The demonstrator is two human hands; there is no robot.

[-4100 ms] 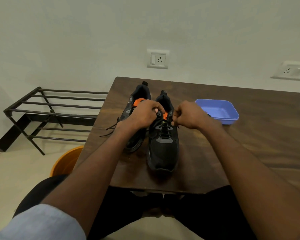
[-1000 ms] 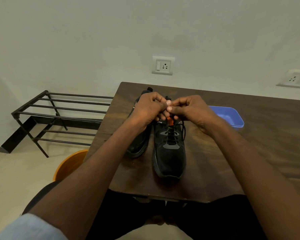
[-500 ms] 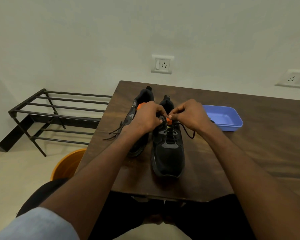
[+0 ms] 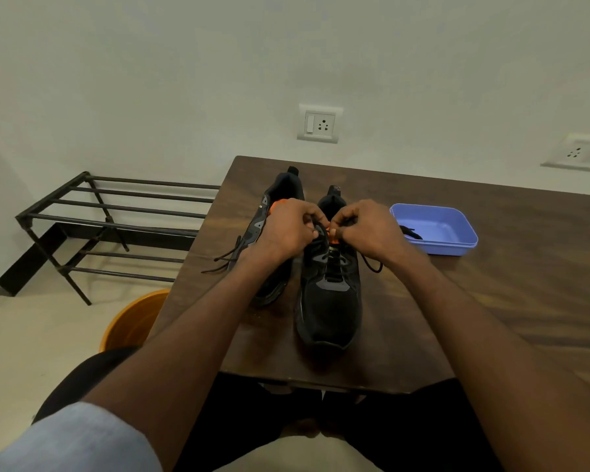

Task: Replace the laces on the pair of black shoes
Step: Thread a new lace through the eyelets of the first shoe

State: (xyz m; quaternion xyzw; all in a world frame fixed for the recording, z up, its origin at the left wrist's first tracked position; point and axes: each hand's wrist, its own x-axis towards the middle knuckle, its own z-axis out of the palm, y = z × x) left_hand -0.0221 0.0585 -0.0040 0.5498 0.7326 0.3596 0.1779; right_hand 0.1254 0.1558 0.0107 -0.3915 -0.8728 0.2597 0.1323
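Two black shoes stand side by side on the dark wooden table (image 4: 491, 301), toes toward me. The right shoe (image 4: 329, 301) has a black lace (image 4: 334, 264) threaded up its front and an orange tongue tab. My left hand (image 4: 288, 231) and my right hand (image 4: 367, 229) meet over its top eyelets, each pinching an end of that lace. A loop of the lace hangs off to the right of the shoe. The left shoe (image 4: 280, 199) is partly hidden behind my left hand; its loose lace (image 4: 225, 258) trails off toward the table's left edge.
A blue plastic tray (image 4: 457, 245) with a black lace (image 4: 411, 232) in it sits right of the shoes. A black metal rack (image 4: 116, 216) stands on the floor at left. An orange bucket (image 4: 130, 321) sits below the table's left edge. Wall sockets are behind.
From a raised position a second ago, both hands have come down onto the right shoe's top eyelets, still holding the lace ends. The shoes have stayed put.
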